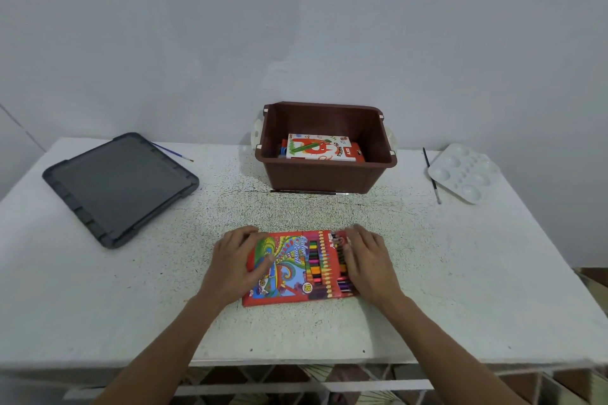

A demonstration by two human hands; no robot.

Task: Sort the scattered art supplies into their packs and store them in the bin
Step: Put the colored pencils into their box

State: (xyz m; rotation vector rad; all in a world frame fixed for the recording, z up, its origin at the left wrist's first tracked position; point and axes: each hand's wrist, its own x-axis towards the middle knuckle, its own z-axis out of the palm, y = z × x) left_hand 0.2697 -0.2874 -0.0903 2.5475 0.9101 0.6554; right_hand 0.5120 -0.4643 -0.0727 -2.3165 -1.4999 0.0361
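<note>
Mid-table: left hand (235,265) clamps pencil pack (296,270); right hand (368,260) flat, fingers together, seating pencils (345,286). I judge next: close flap, into bin (329,174).

— You see the pencil pack (289,268)? Glossy printed card.
— And your bin (329,174)?
— Smooth brown plastic; its grey lid (120,187) looks matt plastic.
— Your table (98,289)?
— Rough, speckled white. Your palette (464,174) is shiny white plastic.
</note>
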